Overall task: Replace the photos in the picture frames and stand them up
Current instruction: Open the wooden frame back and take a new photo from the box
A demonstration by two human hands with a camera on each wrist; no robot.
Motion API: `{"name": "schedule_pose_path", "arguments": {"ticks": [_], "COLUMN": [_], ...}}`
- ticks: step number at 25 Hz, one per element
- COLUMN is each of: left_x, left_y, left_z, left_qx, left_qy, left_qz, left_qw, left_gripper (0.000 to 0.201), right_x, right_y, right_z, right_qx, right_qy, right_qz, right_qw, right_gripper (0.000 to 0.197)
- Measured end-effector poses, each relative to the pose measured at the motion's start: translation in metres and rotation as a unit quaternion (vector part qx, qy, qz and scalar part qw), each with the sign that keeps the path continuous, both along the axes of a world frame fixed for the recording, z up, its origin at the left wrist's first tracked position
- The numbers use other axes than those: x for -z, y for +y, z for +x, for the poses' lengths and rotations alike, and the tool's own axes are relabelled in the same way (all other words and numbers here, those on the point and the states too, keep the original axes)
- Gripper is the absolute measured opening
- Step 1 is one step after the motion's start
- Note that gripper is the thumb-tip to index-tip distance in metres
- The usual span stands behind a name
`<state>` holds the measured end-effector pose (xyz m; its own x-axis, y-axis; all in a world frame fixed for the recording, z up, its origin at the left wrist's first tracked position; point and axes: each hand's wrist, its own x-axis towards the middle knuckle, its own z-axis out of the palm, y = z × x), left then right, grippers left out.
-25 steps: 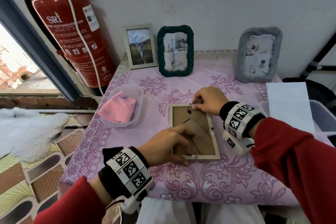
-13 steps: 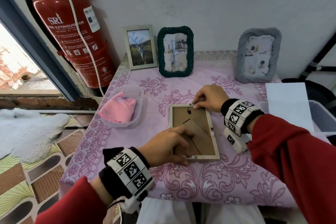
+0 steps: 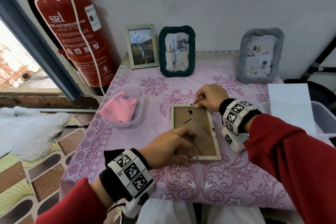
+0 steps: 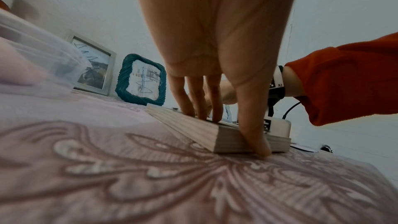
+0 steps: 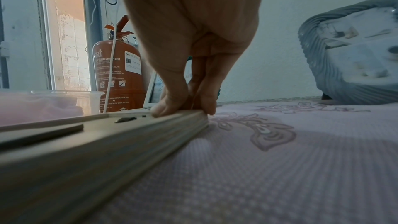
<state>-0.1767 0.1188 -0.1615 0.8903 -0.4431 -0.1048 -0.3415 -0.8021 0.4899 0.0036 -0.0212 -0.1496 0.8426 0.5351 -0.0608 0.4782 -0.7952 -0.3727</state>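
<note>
Nearby: tub left of wooden frame | left hand pressing, fingers straight | right hand pinching rim

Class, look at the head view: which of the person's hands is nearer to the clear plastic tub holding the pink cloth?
Left. The left hand rests on the face-down wooden frame's near-left edge, beside the clear plastic tub; the right hand pinches the frame's far edge, further off.
</note>
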Motion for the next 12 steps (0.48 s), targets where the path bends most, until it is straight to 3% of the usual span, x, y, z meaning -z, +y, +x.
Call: {"name": "schedule_pose_path", "arguments": {"ticks": [9, 12], "left_x": [0.005, 0.005], "left_y": [0.004, 0.005], "left_z": [-0.001, -0.004], "left_qx": [-0.024, -0.050], "left_qy": [0.012, 0.022], "left_qz": [-0.053, -0.125], "left_qw": [0.998, 0.991], "left_gripper": [0.023, 0.037], "right_x": [0.005, 0.005], "right_y": [-0.006, -0.015], "right_z": [-0.013, -0.021], "right_qx": [0.009, -0.025], "right_qy": [-0.006, 0.004], "right_qz": [0.029, 0.027], "right_qw": [1.000, 0.999], "right_gripper": [0.010, 0.020]}}
